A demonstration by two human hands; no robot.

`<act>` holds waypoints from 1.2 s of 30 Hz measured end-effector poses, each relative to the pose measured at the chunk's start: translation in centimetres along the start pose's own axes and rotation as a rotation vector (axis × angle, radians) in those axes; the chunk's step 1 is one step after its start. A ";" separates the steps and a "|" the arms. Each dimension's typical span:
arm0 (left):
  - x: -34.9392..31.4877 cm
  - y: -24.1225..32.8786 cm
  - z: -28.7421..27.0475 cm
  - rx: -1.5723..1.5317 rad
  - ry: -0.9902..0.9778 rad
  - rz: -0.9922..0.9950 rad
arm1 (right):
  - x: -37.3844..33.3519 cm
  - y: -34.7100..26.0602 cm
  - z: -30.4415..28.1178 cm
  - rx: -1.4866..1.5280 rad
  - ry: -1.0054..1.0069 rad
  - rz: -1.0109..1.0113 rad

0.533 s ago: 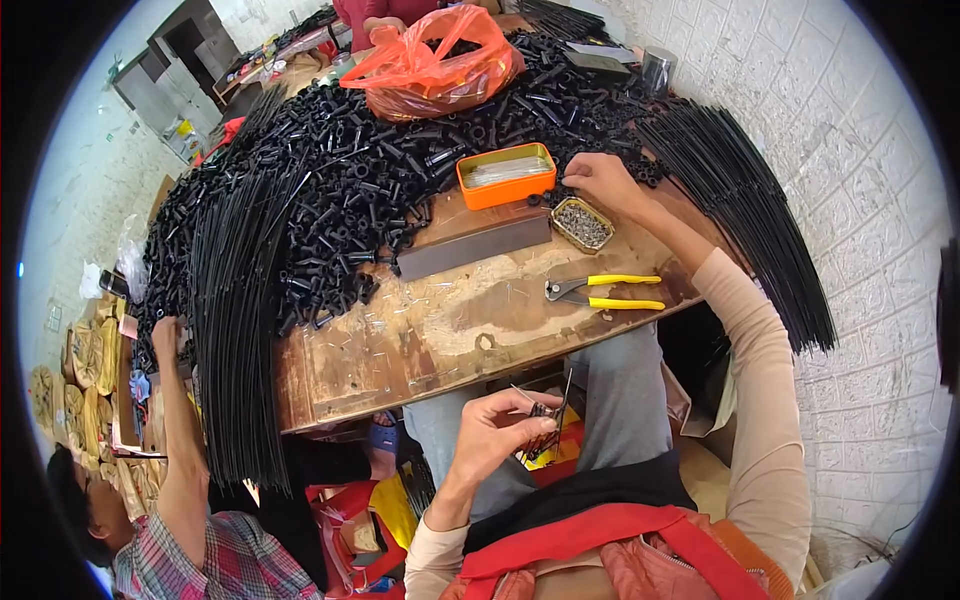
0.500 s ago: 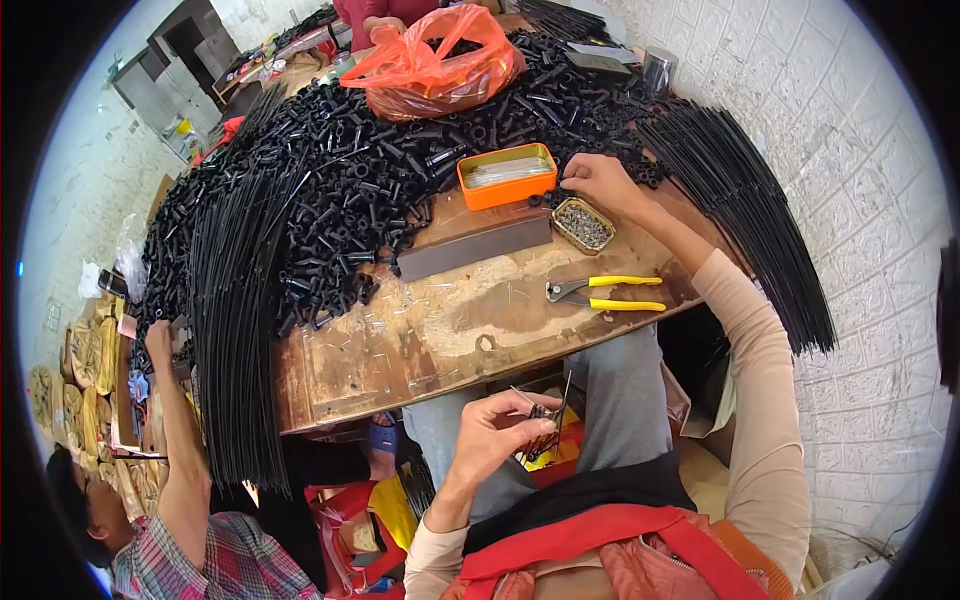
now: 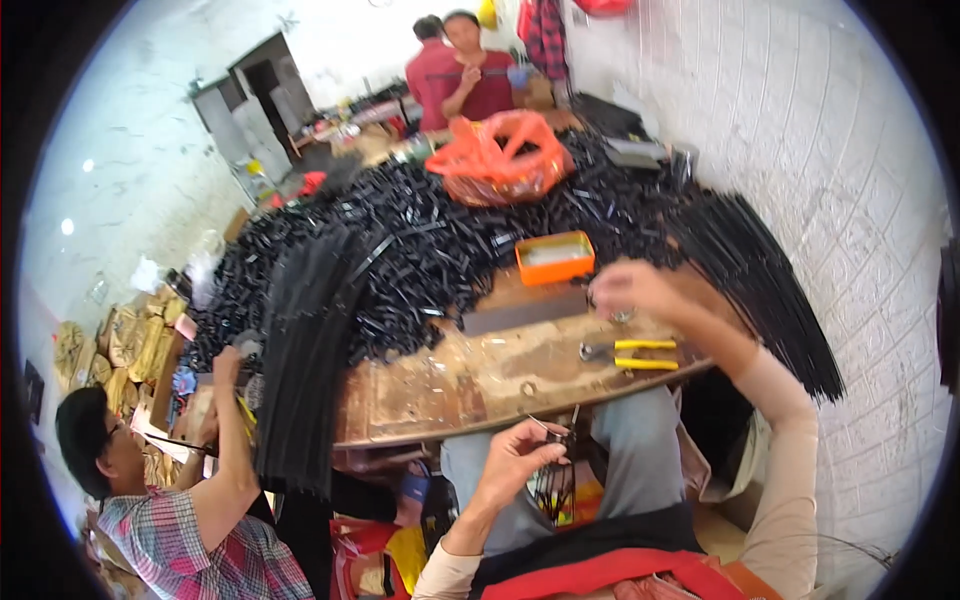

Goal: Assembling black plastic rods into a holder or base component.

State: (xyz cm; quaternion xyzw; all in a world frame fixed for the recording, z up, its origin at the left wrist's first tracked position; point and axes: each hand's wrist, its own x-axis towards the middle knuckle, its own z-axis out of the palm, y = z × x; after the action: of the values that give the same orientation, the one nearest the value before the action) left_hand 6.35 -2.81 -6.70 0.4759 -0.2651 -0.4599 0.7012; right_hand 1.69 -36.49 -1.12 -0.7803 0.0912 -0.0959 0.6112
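Observation:
My left hand point(image 3: 522, 462) is held over my lap, just below the table edge. Its thumb and fingers pinch a bundle of thin black rods point(image 3: 553, 492), with a slim pin sticking out at the top. My right hand point(image 3: 640, 290), smeared by motion, hovers over the small tin of metal bits and mostly covers it. Something small and dark shows by its fingertips; whether it is held I cannot tell. Beyond that hand sits an orange tin point(image 3: 556, 273) of pale thin sticks. Cutting pliers with yellow handles point(image 3: 645, 354) lie on the wooden table point(image 3: 450, 385), nearer to me.
A large heap of black parts point(image 3: 400, 265) covers the far table, with a red plastic bag point(image 3: 505, 165) on it. Bundles of black rods point(image 3: 310, 350) flank both sides. A grey bar point(image 3: 525, 311) lies mid-table. One person works at left; two people are at the back.
The view has tilted up, bringing two people at the back into sight. My right hand has moved from beside the orange tin toward me, over the small tin. My left hand keeps its pinch.

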 end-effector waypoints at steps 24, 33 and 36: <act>-4.3 4.2 4.8 0.061 -0.182 0.094 | -15.5 -9.2 12.5 0.205 -0.124 -0.082; -3.4 5.6 5.6 0.085 -0.120 0.079 | -15.1 -10.3 10.6 0.165 -0.108 -0.058; -3.2 5.4 5.3 0.062 -0.136 0.047 | -15.1 -10.2 10.5 0.182 -0.114 -0.020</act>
State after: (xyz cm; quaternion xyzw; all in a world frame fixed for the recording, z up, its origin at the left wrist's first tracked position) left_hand 2.78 -1.54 0.58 0.4587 -0.3369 -0.4663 0.6772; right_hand -9.90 -20.33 5.74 -0.7266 0.0396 -0.0654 0.6828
